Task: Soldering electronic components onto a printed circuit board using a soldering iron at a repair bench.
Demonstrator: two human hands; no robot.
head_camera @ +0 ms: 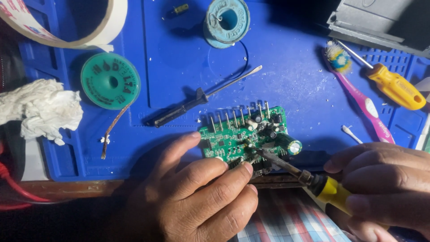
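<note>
Currently left hand (197, 192) pins green circuit board (246, 136) at the near edge of blue mat (291, 80), thumb and fingers pressed on its left and front sides; right hand (385, 183) is wrapped round yellow-handled soldering iron (309, 179), tip touching the board's parts near the big capacitor; black probe (197, 98) just behind board; pink toothbrush (363, 98), yellow screwdriver (394, 85), green wick spool (110, 80) farther off on the mat.

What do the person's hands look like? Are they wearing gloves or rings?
No gloves and no rings show. The left hand and right hand are both bare, with short, plain fingernails. No sleeve, watch or bracelet is in view; the wrists run out of the picture into shadow.
</note>
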